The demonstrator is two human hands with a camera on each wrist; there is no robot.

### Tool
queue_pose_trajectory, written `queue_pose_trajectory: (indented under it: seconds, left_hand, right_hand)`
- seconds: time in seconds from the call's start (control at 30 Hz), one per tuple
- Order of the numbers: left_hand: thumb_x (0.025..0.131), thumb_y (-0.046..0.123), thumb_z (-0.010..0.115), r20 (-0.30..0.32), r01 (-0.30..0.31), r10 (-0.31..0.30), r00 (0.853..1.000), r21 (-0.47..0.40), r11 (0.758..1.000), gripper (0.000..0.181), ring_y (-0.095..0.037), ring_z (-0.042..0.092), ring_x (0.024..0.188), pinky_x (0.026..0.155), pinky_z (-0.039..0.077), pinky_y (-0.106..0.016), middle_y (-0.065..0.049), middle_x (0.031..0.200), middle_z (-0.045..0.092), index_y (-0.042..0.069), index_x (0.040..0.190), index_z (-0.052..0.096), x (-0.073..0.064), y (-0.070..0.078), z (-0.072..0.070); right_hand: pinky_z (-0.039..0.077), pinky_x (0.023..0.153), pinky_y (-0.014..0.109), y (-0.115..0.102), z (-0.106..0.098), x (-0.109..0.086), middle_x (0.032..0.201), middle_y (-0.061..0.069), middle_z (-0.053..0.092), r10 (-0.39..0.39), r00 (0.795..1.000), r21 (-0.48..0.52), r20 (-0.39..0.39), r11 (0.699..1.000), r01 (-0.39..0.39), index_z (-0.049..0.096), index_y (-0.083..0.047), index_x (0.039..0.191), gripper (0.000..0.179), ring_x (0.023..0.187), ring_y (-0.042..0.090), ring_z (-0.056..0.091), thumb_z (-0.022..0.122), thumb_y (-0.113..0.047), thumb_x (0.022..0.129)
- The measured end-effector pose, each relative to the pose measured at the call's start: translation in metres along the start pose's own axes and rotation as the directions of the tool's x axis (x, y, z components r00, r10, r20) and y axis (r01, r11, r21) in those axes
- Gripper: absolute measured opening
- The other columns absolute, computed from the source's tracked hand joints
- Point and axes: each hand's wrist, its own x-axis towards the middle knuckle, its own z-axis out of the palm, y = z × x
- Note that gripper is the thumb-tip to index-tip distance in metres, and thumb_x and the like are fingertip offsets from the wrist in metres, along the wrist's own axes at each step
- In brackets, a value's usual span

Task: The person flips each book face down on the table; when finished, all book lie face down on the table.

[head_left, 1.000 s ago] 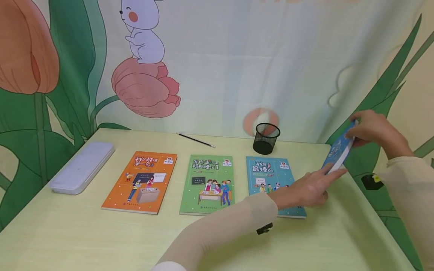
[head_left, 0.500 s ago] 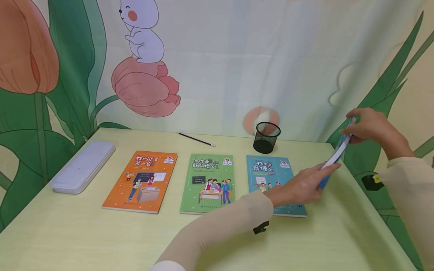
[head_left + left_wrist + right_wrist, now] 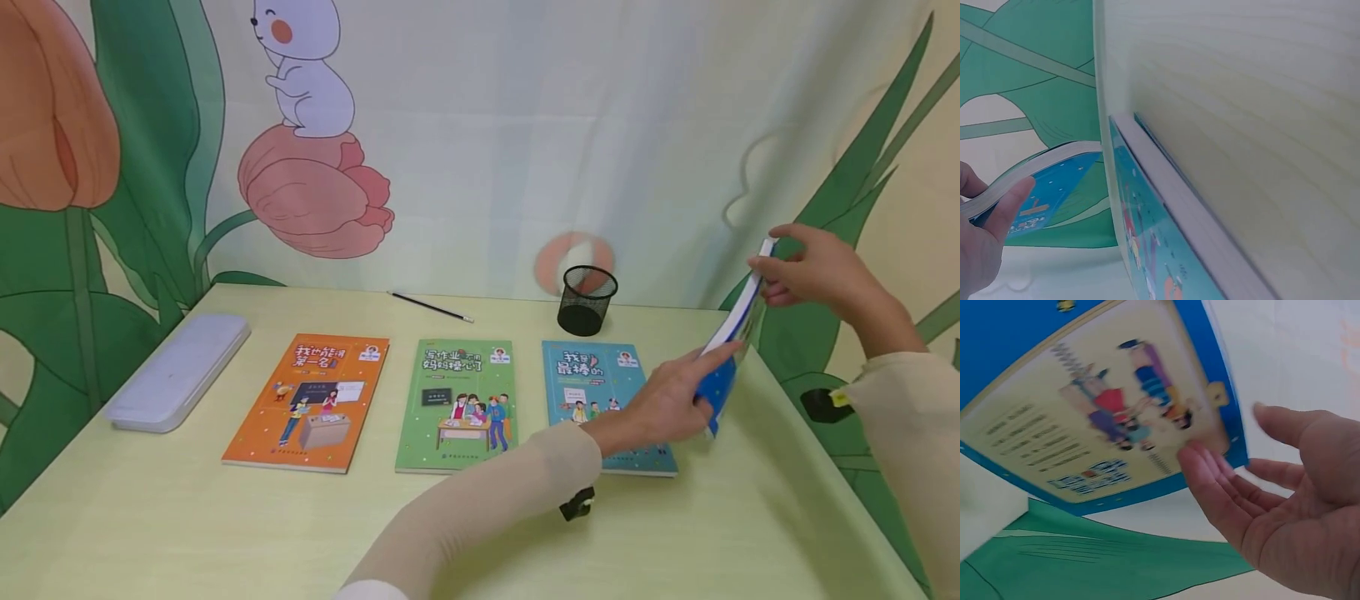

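Observation:
A blue paperback book (image 3: 718,390) is held up over the table's right side, bent in a slight curve with its white page edge facing the head camera. My left hand (image 3: 663,407) grips its lower end, the thumb (image 3: 1013,203) along one side in the left wrist view. At the upper end, my right hand (image 3: 813,265) holds the book between thumb and fingers. Its fingers (image 3: 1213,490) lie against the illustrated back cover (image 3: 1116,412) in the right wrist view. Below my left arm lies a teal book (image 3: 592,379), partly hidden by the hand.
An orange book (image 3: 303,417) and a green book (image 3: 457,408) lie in a row with the teal one. A white pencil case (image 3: 180,371) is at the far left. Toward the back are a black pencil (image 3: 431,307) and a black mesh pen holder (image 3: 587,302) near the printed curtain.
The blue book has turned between my hands, from its front cover showing to its page edge facing the head camera. My right hand has risen slightly.

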Motion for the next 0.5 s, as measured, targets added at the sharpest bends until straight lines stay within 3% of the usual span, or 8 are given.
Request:
queue_pose_trajectory:
  seconds: [0.1, 0.33, 0.5]
  left_hand:
    - [0.093, -0.002, 0.059, -0.026, -0.006, 0.005, 1.000, -0.011, 1.000, 0.082, -0.010, 0.053, 0.118, 0.073, 0.046, -0.007, -0.003, 0.157, 0.040, 0.031, 0.159, 0.023, 0.000, 0.000, -0.003]
    - [0.092, -0.002, 0.057, -0.066, -0.035, 0.034, 0.997, -0.009, 0.999, 0.081, -0.010, 0.056, 0.117, 0.077, 0.046, -0.009, -0.004, 0.156, 0.042, 0.029, 0.159, 0.024, 0.000, 0.000, -0.006]
    - [0.091, -0.002, 0.057, -0.080, -0.035, 0.033, 0.996, -0.026, 0.999, 0.082, -0.011, 0.058, 0.119, 0.078, 0.048, -0.009, -0.004, 0.157, 0.041, 0.029, 0.160, 0.023, -0.001, 0.002, -0.006]
  right_hand:
    - [0.062, 0.070, 0.030, 0.009, 0.003, 0.001, 0.118, 0.034, 0.057, -0.033, 0.999, 0.062, -0.036, 0.997, 0.036, 0.008, 0.002, 0.158, 0.088, 0.076, 0.006, 0.070, 0.049, -0.050, 0.100]
    - [0.059, 0.071, 0.020, 0.024, 0.009, 0.000, 0.134, 0.037, 0.045, -0.057, 0.996, 0.151, -0.073, 0.986, 0.068, 0.006, 0.001, 0.158, 0.083, 0.079, -0.007, 0.065, 0.041, -0.050, 0.102]
    - [0.059, 0.072, 0.020, 0.037, 0.012, 0.001, 0.131, 0.034, 0.047, -0.048, 0.995, 0.171, -0.090, 0.983, 0.063, 0.010, 0.003, 0.157, 0.082, 0.081, -0.010, 0.062, 0.040, -0.050, 0.102]
